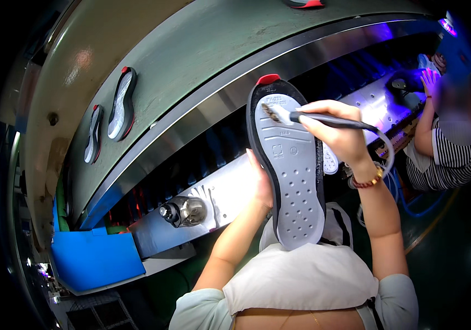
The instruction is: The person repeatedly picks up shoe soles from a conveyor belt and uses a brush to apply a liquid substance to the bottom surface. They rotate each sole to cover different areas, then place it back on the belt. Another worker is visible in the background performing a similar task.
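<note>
A grey shoe sole (295,179) with a black rim and a red tip stands tilted in front of me, its dotted inner face toward me. My left hand (261,184) grips its left edge, with most of the fingers hidden behind it. In my right hand (339,131) is a black-handled brush (323,117), held like a pen. A pale tube runs from the handle's rear end. The dark bristles touch or hover just over the sole's upper part, where a whitish wet-looking patch shows. Part of another pale sole (330,160) appears behind the right edge.
A green conveyor belt (191,47) with a metal edge curves across the back, carrying several soles (121,107). On the metal shelf (156,236) stands a clear bottle (190,211). A blue panel (98,258) is at left. At right, a person in stripes (447,159) works under violet light.
</note>
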`<act>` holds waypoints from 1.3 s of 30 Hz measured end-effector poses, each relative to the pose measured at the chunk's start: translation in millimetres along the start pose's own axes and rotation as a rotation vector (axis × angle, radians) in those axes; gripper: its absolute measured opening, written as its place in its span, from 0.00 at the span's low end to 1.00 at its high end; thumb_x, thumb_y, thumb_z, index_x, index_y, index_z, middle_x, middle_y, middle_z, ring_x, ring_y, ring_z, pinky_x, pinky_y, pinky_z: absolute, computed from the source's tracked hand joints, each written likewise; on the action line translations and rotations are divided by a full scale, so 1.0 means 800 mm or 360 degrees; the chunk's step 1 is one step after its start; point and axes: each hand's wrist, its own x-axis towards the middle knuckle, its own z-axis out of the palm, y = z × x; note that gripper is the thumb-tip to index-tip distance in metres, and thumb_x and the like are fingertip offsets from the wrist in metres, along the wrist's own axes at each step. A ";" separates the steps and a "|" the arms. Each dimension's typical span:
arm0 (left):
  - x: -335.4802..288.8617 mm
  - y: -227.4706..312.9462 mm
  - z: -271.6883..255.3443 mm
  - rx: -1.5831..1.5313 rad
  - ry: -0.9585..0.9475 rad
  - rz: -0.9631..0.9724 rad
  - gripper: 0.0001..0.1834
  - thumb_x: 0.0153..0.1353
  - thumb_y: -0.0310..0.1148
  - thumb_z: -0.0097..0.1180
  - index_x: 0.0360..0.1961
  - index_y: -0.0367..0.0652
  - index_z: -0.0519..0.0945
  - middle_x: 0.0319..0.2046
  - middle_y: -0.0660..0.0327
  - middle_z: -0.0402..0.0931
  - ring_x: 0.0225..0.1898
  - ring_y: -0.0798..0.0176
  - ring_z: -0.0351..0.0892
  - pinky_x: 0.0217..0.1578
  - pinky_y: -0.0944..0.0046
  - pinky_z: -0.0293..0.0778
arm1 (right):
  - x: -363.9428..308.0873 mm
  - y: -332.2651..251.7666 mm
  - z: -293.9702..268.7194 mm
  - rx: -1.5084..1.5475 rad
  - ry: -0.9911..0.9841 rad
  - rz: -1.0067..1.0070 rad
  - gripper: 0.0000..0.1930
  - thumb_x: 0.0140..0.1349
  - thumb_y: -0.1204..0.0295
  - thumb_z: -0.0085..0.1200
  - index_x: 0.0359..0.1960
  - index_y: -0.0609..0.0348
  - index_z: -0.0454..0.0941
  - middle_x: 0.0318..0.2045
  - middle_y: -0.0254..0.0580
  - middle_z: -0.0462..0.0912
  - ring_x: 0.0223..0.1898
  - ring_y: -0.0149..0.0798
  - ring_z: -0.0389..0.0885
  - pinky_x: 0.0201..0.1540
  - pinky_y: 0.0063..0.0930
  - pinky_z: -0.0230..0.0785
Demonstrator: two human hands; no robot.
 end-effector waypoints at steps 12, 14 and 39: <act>-0.004 0.018 0.016 0.0116 0.0252 0.0213 0.48 0.48 0.73 0.23 0.59 0.45 0.54 0.54 0.55 0.60 0.53 0.56 0.62 0.53 0.58 0.61 | -0.023 0.013 -0.004 0.0087 -0.0358 -0.0055 0.06 0.45 0.79 0.56 0.28 0.65 0.79 0.26 0.43 0.80 0.27 0.29 0.77 0.30 0.19 0.69; -0.006 0.022 0.025 0.0280 0.0398 0.0383 0.47 0.49 0.72 0.23 0.59 0.45 0.55 0.54 0.56 0.60 0.53 0.57 0.62 0.53 0.58 0.60 | -0.031 0.007 -0.004 -0.0150 -0.0540 -0.0324 0.08 0.41 0.77 0.58 0.27 0.63 0.80 0.26 0.44 0.80 0.31 0.31 0.77 0.35 0.23 0.67; 0.027 0.077 0.036 0.0119 -0.0590 0.0942 0.53 0.43 0.75 0.30 0.61 0.43 0.47 0.54 0.39 0.55 0.51 0.37 0.61 0.51 0.42 0.59 | -0.059 -0.001 -0.026 -0.0075 -0.0616 -0.0044 0.10 0.41 0.77 0.60 0.29 0.57 0.80 0.30 0.32 0.81 0.32 0.29 0.68 0.42 0.22 0.59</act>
